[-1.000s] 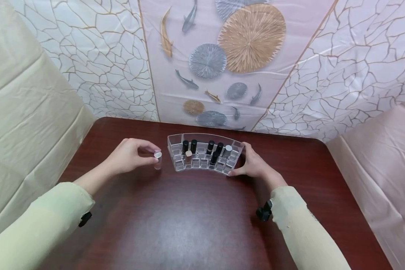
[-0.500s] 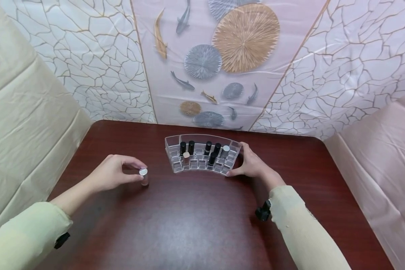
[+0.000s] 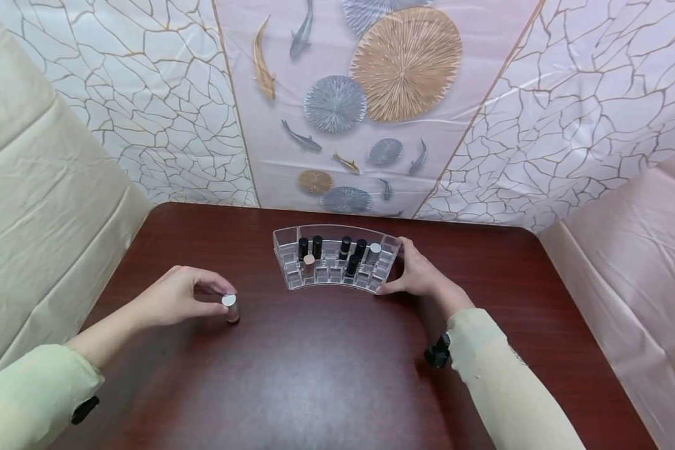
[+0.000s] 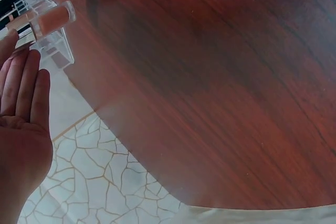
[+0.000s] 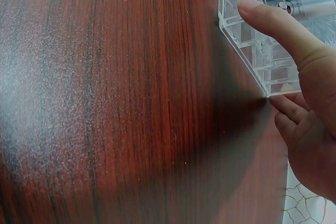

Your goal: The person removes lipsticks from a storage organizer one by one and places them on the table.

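Observation:
In the head view my left hand (image 3: 185,297) pinches a lip gloss tube (image 3: 232,311) with a silver cap, thumb and fingertips around the cap. The tube stands almost upright, low over the table. The left wrist view shows its clear body (image 4: 53,18) with peach-brown contents. A curved, clear acrylic lipstick organizer (image 3: 285,236) stands to the right of it. My right hand (image 3: 419,273) grips the organizer's right end, thumb at the front corner and fingers at the back. In the right wrist view the thumb (image 5: 275,22) lies across the clear compartments.
Several black-capped tubes (image 3: 317,245), a silver-capped tube (image 3: 374,251) and a peach-capped tube (image 3: 309,265) stand in the organizer's slots. The dark red-brown table (image 3: 315,369) reaches back to a patterned cloth wall (image 3: 197,156). Pale cloth hangs at both sides.
My left hand has carried the lip gloss tube left and toward me, away from the organizer. My right hand keeps its grip on the organizer; the head view has shifted slightly.

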A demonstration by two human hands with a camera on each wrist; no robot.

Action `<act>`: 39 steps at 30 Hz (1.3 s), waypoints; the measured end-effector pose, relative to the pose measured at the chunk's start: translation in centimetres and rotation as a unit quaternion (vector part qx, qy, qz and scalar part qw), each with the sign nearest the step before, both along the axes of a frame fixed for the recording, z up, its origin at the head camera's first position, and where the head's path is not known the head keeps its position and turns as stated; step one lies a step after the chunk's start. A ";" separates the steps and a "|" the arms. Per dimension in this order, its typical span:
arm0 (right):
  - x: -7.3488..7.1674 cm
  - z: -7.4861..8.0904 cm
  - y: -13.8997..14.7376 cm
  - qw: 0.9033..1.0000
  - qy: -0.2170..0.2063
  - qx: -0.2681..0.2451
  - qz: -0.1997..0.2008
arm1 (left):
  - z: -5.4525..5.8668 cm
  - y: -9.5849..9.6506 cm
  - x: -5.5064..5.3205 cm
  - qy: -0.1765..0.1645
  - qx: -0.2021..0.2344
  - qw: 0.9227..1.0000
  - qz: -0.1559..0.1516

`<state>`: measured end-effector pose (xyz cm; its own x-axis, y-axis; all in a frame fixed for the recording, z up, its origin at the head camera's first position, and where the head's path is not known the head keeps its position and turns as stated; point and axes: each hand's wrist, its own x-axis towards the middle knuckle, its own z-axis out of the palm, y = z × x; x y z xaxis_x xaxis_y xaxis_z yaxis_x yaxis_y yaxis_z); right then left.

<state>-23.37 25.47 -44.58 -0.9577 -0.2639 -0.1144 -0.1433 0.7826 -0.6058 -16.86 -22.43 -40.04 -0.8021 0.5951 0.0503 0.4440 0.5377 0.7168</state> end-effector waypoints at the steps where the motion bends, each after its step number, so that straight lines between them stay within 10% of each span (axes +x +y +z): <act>1: 0.0 0.0 0.0 1.000 -0.001 0.001 -0.001 | 0.0 0.0 0.1 0.004 -0.002 1.000 0.000; 15: 0.0 0.1 -0.1 1.000 -0.007 0.004 -0.002 | -1.4 -0.4 0.7 -0.017 0.002 1.000 -0.017; 39: -0.1 -0.1 0.0 1.000 0.003 0.001 0.002 | -1.3 -0.6 0.4 0.054 -0.053 0.997 -0.007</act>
